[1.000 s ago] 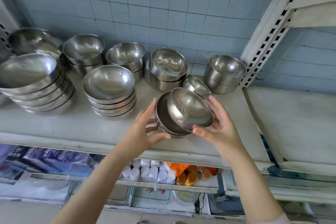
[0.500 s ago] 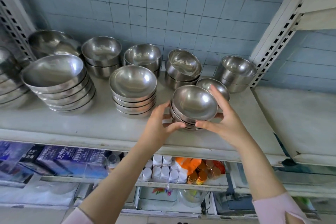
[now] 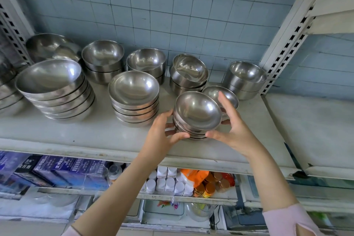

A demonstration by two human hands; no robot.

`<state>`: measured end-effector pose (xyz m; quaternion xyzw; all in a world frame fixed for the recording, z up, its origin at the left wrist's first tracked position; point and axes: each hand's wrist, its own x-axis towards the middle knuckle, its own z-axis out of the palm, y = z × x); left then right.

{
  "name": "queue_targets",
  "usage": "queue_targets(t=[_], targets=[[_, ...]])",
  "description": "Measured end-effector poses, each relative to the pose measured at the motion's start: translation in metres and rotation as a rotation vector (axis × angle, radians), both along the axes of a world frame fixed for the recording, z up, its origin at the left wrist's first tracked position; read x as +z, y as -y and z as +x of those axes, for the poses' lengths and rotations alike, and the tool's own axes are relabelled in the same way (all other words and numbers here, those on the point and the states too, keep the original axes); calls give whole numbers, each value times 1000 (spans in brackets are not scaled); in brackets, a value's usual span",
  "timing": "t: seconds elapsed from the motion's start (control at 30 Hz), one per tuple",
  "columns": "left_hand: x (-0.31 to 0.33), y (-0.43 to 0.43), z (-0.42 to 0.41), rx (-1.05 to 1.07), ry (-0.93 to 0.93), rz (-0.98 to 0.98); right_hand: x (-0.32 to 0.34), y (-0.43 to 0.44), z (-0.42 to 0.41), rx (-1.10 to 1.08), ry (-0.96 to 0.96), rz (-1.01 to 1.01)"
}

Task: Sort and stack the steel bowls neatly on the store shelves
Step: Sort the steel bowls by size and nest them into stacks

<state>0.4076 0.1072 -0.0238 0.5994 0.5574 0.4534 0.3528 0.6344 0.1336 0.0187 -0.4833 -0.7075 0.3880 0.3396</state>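
Pictured at a shop shelf (image 3: 57,140): a small stack of steel bowls (image 3: 197,115) cradled between two bare hands at the front edge of the white board. Left hand (image 3: 162,136) cupped against the stack's left side, fingers spread, thumb tucked under the lowest rim; right hand (image 3: 233,128) wrapped round the right side, fingers reaching behind, thumb at the base. Both clamped on the stack, neither closed to a fist. Top bowl tilted toward the camera, not level. Whether the bottom bowl already touches the shelf cannot be told, hidden by thumbs.

Just behind, partly screened by the right fingers: a single small bowl (image 3: 229,96). To the left, a mid-size stack (image 3: 134,97), then a larger, leaning stack (image 3: 55,86). Along the tiled wall, four pairs of deeper bowls, among them a skewed pair (image 3: 188,74).

Likely risks from here: polished steel, smooth and slippery, so a release while tilted could send the top bowl sliding off its mates and over the front lip onto the jars (image 3: 210,184) below. Placement close to the edge adds to that. Right fingers pulling back could also knock the lone bowl behind. Safest bet, by appearance: levelling first, then pushing further in.
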Motion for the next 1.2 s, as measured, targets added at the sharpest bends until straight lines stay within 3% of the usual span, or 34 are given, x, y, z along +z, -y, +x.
queue_targets(t=[0.13, 0.23, 0.43, 0.93, 1.2], targets=[[-3, 0, 0, 38, 44, -13, -1, -15, 33, -238, -83, 78], [-4, 1, 1, 59, 34, -12, -8, -30, 54, -342, -74, -9], [-7, -1, -2, 69, 77, -46, -25, -58, 56, -236, -118, -140], [-1, 3, 2, 93, 31, -76, -30, -65, 51, -214, -217, -29], [2, 5, 2, 104, 6, -93, 8, -25, 67, -340, -493, -42]])
